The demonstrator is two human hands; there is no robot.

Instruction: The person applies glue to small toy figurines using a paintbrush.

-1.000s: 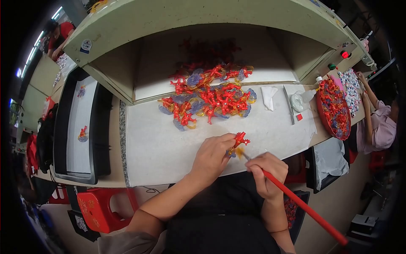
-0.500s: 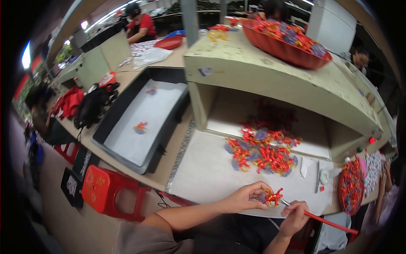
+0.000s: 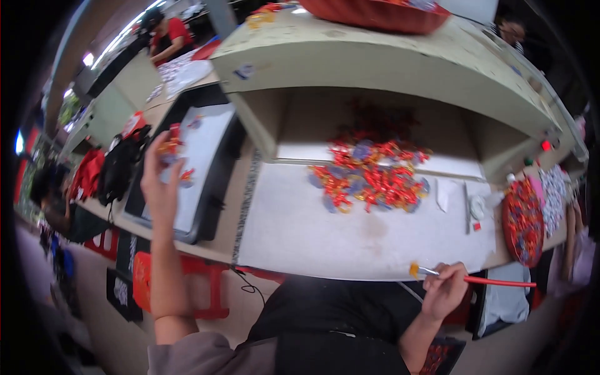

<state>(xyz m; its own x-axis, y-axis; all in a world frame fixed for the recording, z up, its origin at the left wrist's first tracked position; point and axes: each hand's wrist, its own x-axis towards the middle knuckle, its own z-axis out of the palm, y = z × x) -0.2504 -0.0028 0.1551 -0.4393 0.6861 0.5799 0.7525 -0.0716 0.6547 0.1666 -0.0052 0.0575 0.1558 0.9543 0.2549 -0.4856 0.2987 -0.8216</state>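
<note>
My left hand [image 3: 157,178] is raised over the black tray [image 3: 208,232]. Its fingers close on a small red, gold and purple figurine [image 3: 170,149], slightly blurred. White paper [image 3: 209,156] lines that tray, and two similar pieces lie on it, a far figurine [image 3: 197,121] and a nearer figurine [image 3: 187,177]. At the front edge of the white work surface, my right hand [image 3: 445,291] grips a paintbrush [image 3: 500,283] with a red handle; its yellowish bristles point left. A heap of red, gold and purple figurines [image 3: 375,181] sits in front of and inside the pale green booth.
The booth [image 3: 387,62] spans the back of the table, with a red bowl [image 3: 375,15] on top. At right stand a red basket [image 3: 524,219] of figurines and a white cloth [image 3: 442,195]. A red stool [image 3: 212,290] is below left. Co-workers sit farther off.
My left hand has carried the figurine from beside the brush leftward to above the tray. My right hand keeps the brush near the front edge. The view has shifted.
</note>
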